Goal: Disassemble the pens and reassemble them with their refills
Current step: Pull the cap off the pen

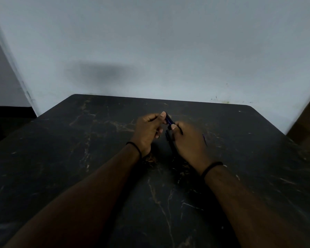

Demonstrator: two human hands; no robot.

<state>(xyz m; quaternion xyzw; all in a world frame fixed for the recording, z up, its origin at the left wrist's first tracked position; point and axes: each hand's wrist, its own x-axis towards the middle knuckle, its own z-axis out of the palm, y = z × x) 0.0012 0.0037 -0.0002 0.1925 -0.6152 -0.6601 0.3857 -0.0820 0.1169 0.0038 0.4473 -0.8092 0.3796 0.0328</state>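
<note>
Both my hands meet above the middle of the dark marble table (79, 158). My left hand (148, 130) and my right hand (189, 140) pinch the two ends of a dark blue pen (169, 120), thumbs on top. The pen slants from upper left to lower right between the thumbs. More dark pen parts (169, 138) lie on the table in the gap under my hands, hard to tell apart in the dim light. A thin blue refill (205, 139) shows just right of my right hand; whether the hand holds it is unclear.
A pale wall (150, 42) rises right behind the table's far edge. A brown wooden piece (306, 126) stands at the right edge of view. The scene is dim and slightly blurred.
</note>
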